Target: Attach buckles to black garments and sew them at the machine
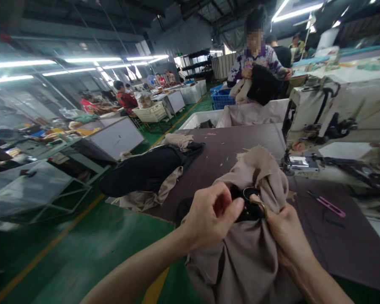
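A taupe cloth piece [247, 253] with frayed edges hangs over the front edge of the sewing table, a black part [250, 213] showing in its opening. My right hand [285, 228] is closed on the bunched cloth at its right side. By its fingertips are a silvery metal ring [247, 192] and a curved gold-coloured piece [260, 204]. At the opening's left, my left hand [210, 211] has curled fingers, the thumb near the black part; whatever it pinches is hidden. A black and taupe sewn piece [145, 169] lies left on the table.
The brown tabletop [215, 147] carries a sewing machine [323, 114] on the right and a pink-handled thread snipper [331, 206]. A cloth-lined bin [256, 114] stands beyond its far edge. Behind it a co-worker [256, 59] holds black cloth [264, 84].
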### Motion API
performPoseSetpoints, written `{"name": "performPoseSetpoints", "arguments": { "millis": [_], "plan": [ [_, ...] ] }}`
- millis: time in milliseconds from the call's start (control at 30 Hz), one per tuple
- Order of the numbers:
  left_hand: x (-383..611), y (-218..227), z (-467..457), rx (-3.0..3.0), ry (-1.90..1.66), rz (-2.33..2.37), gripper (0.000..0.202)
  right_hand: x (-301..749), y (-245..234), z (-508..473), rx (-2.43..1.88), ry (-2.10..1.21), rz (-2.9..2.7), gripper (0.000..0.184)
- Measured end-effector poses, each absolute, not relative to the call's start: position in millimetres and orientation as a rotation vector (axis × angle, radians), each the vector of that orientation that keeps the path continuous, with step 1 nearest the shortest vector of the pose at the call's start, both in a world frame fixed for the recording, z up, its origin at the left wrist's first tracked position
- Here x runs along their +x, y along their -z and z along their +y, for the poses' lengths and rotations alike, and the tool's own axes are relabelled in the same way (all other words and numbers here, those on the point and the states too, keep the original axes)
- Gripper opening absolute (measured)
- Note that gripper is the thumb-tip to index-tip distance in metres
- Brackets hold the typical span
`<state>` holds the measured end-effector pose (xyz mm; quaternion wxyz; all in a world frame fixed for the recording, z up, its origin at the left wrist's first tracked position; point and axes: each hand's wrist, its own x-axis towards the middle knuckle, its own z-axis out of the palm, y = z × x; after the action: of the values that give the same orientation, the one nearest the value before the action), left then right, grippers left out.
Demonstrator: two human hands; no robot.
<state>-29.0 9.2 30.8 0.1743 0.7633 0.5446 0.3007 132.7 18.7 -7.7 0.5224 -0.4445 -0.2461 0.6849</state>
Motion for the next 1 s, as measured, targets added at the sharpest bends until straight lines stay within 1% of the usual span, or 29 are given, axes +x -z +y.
{"name": "performPoseSetpoints", "arguments": {
  "millis": [33,100,133,200,267,367,467,700,900,1000],
  "plan": [
    [-24,-39,2,2.197,-0.82,1.539,0.037,129,10,17,-1.079,-1.572,-0.652,0.036],
    [-14,-47,-6,2.258,-0.746,1.617,0.05,124,14,14,-1.108,-1.42,-0.791,0.029],
    [-11,-49,-8,2.271,-0.719,1.685,0.051,122,16,13,-1.123,-1.368,-0.838,0.027],
    [-9,-50,-7,2.257,-0.661,1.743,0.046,123,16,11,-1.148,-1.354,-0.847,0.026],
    [-15,-53,-5,2.231,-0.591,1.652,0.042,125,12,11,-1.144,-1.46,-0.745,0.029],
    [-29,-58,-4,2.116,-0.507,1.464,0.04,129,2,14,-1.067,-1.707,-0.557,0.041],
    [-41,-56,-4,1.956,-0.531,1.361,0.039,131,-3,17,-0.985,-1.856,-0.483,0.044],
    [-52,-37,0,1.668,-0.61,1.232,0.039,130,3,20,-0.966,-2.018,-0.37,0.04],
    [-55,-31,6,1.402,-0.697,1.074,0.044,132,10,22,-0.947,-2.124,-0.266,0.046],
    [-54,-27,7,1.241,-0.751,0.988,0.046,130,13,23,-0.952,-2.153,-0.236,0.045]
  ]
}}
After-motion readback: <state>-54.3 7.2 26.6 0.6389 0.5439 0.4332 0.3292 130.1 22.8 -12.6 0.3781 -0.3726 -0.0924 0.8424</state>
